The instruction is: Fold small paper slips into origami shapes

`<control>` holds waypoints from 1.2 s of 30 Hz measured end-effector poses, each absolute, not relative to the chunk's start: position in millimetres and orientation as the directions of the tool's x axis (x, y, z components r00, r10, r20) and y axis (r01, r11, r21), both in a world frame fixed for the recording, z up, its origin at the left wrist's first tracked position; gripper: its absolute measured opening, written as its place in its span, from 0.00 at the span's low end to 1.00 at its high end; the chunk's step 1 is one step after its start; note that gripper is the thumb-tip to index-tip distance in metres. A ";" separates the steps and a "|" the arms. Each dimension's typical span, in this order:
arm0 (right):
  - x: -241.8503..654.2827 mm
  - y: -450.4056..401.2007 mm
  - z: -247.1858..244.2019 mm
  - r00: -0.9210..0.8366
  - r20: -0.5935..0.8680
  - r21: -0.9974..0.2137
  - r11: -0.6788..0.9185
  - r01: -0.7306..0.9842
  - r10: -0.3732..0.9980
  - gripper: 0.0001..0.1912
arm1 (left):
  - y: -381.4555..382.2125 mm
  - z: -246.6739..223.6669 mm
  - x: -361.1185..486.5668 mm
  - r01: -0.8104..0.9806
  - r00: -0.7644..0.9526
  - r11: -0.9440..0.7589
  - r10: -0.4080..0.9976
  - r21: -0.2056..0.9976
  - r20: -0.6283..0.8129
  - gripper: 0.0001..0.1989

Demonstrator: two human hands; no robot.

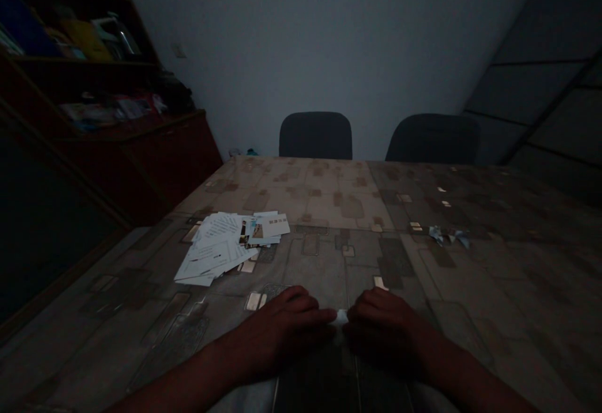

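Note:
Near the front of the table, my left hand [296,325] and my right hand [380,325] are close together with their fingers curled. Between the fingertips a small piece of white paper [342,317] shows; most of it is hidden by the fingers. Both hands pinch it, just above the patterned tablecloth [310,281]. Beyond my left hand lies a loose pile of printed papers [216,250], with a card [270,228] on its right side. To the right, past my right hand, sit some crumpled or folded paper pieces [449,236].
Two dark chairs [315,136] [433,138] stand along the far table edge, against a pale wall [329,37]. At the left is a dark wooden cabinet [164,156] with cluttered shelves. The room is dim.

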State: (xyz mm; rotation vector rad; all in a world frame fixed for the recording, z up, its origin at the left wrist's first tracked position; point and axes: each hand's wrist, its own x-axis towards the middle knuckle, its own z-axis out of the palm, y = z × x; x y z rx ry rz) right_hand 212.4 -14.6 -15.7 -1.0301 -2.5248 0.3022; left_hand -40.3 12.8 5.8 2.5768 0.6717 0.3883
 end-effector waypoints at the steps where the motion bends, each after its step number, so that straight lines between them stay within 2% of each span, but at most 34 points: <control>1: 212.2 -15.2 -15.4 -0.645 0.277 -0.354 0.700 0.620 0.712 0.08 | 13.1 5.4 -40.3 0.394 0.842 -0.779 0.518 0.488 0.147 0.13; 10: 217.6 -14.5 -20.6 -0.634 0.220 -0.406 0.661 0.631 0.741 0.12 | 14.2 -1.7 -41.8 0.379 0.837 -0.775 0.520 0.505 0.170 0.13; 18: 211.0 -14.6 -11.0 -0.599 0.294 -0.421 0.664 0.618 0.744 0.16 | 12.5 -0.6 -42.1 0.378 0.850 -0.787 0.504 0.488 0.154 0.13; 22: 208.8 -11.1 -13.5 -0.556 0.251 -0.501 0.598 0.626 0.793 0.12 | 10.9 0.9 -41.1 0.388 0.843 -0.789 0.513 0.476 0.162 0.12; 28: 213.0 -2.8 -12.2 -0.668 0.247 -0.471 0.689 0.550 0.702 0.07 | 8.9 -0.9 -39.3 0.373 0.829 -0.809 0.510 0.453 0.229 0.11; 36: 211.5 0.1 -6.7 -0.621 0.121 -0.573 0.565 0.594 0.774 0.07 | 4.8 -1.8 -36.6 0.344 0.863 -0.870 0.441 0.352 0.246 0.07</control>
